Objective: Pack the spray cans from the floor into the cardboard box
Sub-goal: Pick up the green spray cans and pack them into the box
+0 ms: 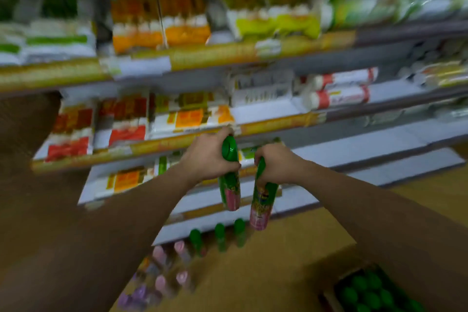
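The view is blurred by motion. My left hand (pixel 210 156) grips a green spray can (pixel 230 185) near its cap, the can hanging upright in the air. My right hand (pixel 276 166) grips a second green and pink spray can (pixel 262 200) beside it, also off the floor. Three green-capped cans (pixel 219 235) stand on the floor below, in front of the bottom shelf. The cardboard box (pixel 329 294) is at the lower right, and several green caps (pixel 372 291) show inside it.
Pink- and purple-capped cans (pixel 164 276) stand on the floor at lower left. Store shelves (pixel 177 142) with packaged goods fill the background. A tan floor (pixel 291 243) lies between the shelves and the box.
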`<state>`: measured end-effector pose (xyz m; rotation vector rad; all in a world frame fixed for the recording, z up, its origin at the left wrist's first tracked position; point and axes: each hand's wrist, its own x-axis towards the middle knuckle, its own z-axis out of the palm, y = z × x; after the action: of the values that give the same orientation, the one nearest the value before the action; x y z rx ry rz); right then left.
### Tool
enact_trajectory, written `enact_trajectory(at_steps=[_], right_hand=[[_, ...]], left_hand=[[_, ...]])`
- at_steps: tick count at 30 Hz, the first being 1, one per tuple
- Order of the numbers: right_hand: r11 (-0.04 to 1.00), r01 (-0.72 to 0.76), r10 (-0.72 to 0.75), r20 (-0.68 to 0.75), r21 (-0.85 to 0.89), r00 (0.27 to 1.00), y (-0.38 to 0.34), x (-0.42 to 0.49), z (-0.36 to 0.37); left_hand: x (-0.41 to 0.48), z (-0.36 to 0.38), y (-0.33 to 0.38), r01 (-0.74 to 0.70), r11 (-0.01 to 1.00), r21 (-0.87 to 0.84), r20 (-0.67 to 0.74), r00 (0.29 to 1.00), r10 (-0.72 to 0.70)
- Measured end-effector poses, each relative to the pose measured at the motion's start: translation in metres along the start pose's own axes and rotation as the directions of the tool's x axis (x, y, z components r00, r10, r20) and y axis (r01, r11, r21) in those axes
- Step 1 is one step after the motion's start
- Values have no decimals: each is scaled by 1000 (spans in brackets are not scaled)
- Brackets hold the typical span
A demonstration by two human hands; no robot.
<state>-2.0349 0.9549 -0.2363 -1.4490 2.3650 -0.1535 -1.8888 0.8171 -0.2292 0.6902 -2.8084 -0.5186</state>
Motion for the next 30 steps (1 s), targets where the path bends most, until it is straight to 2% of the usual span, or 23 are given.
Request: enact_trajectory(at_steps=[5, 10, 13, 23, 30], right_hand=[[1000, -23, 23, -177, 4, 984, 32, -91, -104], [997, -78, 81, -366, 23, 927, 74, -171, -181], [992, -107, 127, -435, 70, 891, 100, -211, -215], [910, -368, 411, -527, 191, 744, 172, -279, -277], [771, -566, 624, -519, 290, 584, 215, -281, -297]], left_hand=[[10, -73, 115, -89, 991, 97, -155, 982, 104], [19, -106, 209, -148, 989, 4, -369, 919, 139], [29, -112, 254, -202, 979, 10, -419, 888, 187], [103, -102, 376, -438, 899, 12, -404, 820, 405], [177, -81, 434, -655, 751, -80, -294, 735, 611]])
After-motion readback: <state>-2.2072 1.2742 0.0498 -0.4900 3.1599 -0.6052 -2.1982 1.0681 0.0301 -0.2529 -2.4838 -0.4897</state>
